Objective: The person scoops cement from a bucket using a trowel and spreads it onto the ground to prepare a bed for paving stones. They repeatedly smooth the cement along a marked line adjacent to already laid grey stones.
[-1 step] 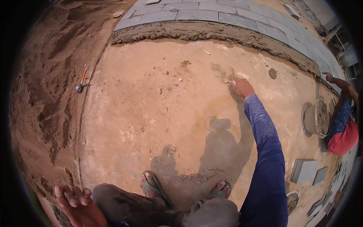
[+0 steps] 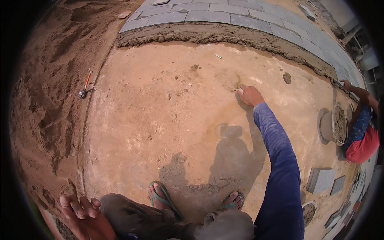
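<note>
My right hand (image 2: 250, 96), at the end of a blue sleeve, is closed round the pale handle of what looks like a trowel (image 2: 237, 83). Its blade is blurred and hard to separate from the sandy ground beneath it. My left hand (image 2: 86, 216) is at the lower left beside my knee, palm turned up, fingers loosely bent and apart, with nothing in it. Around the tool lies dusty ground (image 2: 140, 96) with small stones and crumbs. A lump of mortar (image 2: 287, 78) sits to the right of the tool, and a small white stick (image 2: 218, 56) lies beyond it.
Grey paving slabs (image 2: 208, 16) run along the far side, edged by wet mortar (image 2: 180, 33). Loose sand (image 2: 48, 100) borders the left, where an orange stick (image 2: 87, 80) lies. At right are a mortar bucket (image 2: 327, 126), stacked slabs (image 2: 320, 180) and another person in red (image 2: 363, 148).
My right hand has shifted slightly left and nearer, with the tool still in it. My left hand has barely moved. The other person's hand has dropped a little at the slab edge.
</note>
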A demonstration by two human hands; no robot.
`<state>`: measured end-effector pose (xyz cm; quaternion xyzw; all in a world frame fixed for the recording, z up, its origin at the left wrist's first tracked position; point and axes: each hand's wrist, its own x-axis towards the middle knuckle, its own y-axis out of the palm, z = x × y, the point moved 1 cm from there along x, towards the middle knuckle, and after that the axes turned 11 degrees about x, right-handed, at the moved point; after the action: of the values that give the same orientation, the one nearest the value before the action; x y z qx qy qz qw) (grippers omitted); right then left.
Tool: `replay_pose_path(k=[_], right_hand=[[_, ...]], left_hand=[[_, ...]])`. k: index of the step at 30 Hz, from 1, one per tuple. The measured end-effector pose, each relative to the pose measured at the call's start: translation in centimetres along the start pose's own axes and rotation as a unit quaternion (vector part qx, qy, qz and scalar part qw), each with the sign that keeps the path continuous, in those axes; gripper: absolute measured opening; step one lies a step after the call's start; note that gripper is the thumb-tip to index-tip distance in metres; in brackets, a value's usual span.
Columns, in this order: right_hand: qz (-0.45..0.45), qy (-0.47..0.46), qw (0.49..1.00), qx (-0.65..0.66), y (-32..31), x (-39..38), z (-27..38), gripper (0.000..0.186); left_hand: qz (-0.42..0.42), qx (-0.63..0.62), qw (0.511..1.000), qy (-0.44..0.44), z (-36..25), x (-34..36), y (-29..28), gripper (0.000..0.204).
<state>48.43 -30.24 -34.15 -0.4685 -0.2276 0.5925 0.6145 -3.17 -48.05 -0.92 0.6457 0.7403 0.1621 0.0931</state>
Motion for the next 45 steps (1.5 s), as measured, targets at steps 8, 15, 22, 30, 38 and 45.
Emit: replay_pose_path(k=[8, 15, 22, 30, 38, 45], right_hand=[[0.119, -0.089, 0.989, -0.003, 3.1, -15.3, 10.6, 0.037], [-0.185, 0.114, 0.975, -0.048, -5.0, -15.7, -11.0, 0.038], [0.141, -0.057, 0.988, -0.016, 4.5, -26.5, 8.6, 0.037], [-0.205, 0.102, 0.973, -0.027, -6.7, -7.9, -10.5, 0.038], [0.083, -0.016, 0.996, 0.007, 4.7, -15.8, 9.6, 0.033], [0.094, -0.028, 0.988, -0.117, -1.6, -19.2, 16.8, 0.037]], left_hand=[[0.078, -0.016, 0.997, -0.026, -0.3, 0.3, 0.7, 0.041], [0.031, -0.052, 0.998, -0.020, -1.4, 0.1, -2.1, 0.042], [0.062, 0.072, 0.995, 0.013, -0.7, 0.2, -1.6, 0.032], [0.035, -0.036, 0.999, -0.018, -0.6, 0.4, -0.7, 0.029], [0.063, -0.097, 0.987, -0.108, 0.5, 2.7, -2.7, 0.032], [0.087, -0.036, 0.986, -0.135, 3.0, 4.3, -0.2, 0.032]])
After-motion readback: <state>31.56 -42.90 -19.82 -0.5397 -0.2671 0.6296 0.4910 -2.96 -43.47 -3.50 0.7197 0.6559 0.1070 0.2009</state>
